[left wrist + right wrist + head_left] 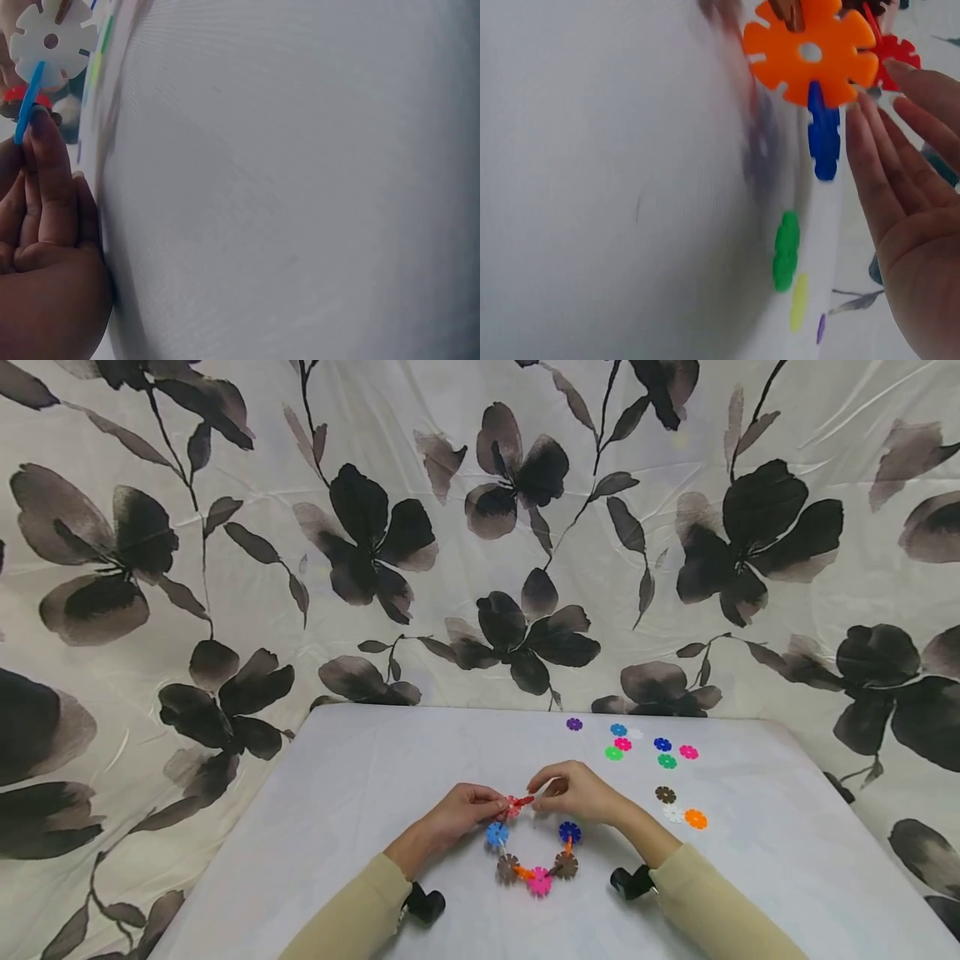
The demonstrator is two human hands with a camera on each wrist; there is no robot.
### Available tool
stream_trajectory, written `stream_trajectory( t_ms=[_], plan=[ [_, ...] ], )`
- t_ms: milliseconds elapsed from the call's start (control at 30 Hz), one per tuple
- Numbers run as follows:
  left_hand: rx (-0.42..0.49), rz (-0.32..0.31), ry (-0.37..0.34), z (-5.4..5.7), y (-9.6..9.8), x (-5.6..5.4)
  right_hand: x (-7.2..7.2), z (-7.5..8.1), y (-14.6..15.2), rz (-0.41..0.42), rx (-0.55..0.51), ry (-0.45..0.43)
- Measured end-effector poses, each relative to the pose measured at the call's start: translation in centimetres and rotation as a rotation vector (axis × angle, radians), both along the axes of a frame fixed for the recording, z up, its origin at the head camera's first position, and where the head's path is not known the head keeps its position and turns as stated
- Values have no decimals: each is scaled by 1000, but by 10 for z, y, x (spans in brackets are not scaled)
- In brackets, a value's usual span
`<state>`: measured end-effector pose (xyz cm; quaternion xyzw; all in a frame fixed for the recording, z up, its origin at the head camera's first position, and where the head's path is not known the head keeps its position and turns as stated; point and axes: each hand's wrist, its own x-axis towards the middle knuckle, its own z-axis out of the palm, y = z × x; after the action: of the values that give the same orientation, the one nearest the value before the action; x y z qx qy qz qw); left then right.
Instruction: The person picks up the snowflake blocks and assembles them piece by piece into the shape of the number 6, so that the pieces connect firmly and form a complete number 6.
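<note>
Notched plastic snowflake discs form a ring on the white table. At its far side my left hand (459, 814) pinches a red-pink disc (513, 808) with thumb and fingertips. A red disc (527, 799), edge-on in the head view, is joined to it. My right hand (579, 792) has its thumb and fingertips apart at the red disc's right end; in the right wrist view a fingertip overlaps that red disc (898, 54). A light blue disc (497, 834) lies below my left fingertips, a dark blue disc (570, 832) below my right hand. Brown discs (507, 867) and a pink disc (539, 882) sit nearer me.
Loose discs lie to the right, among them an orange disc (696, 819), a brown disc (665, 794), a green disc (667, 762) and a purple disc (574, 724). A floral cloth (450, 552) hangs behind the white table (337, 860).
</note>
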<state>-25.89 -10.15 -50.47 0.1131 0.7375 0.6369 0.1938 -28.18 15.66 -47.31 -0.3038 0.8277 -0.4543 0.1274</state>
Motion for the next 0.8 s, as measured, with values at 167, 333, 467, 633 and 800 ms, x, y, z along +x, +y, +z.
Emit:
stream_trajectory(
  t_ms=[167, 333, 467, 633, 800],
  plan=[
    [4, 4, -14, 1, 0, -1, -3, 4, 20, -78, 62, 50],
    [12, -2, -4, -1, 0, 0, -8, 3, 43, -175, 103, 95],
    [22, -7, -1, -1, 0, 1, -14, 3, 61, -292, 172, 132],
    [29, -2, -4, 0, -1, 2, -26, 1, 85, -432, 247, 189],
    [23, 2, -8, 0, -2, 2, -40, -1, 103, -527, 278, 219]
  ],
)
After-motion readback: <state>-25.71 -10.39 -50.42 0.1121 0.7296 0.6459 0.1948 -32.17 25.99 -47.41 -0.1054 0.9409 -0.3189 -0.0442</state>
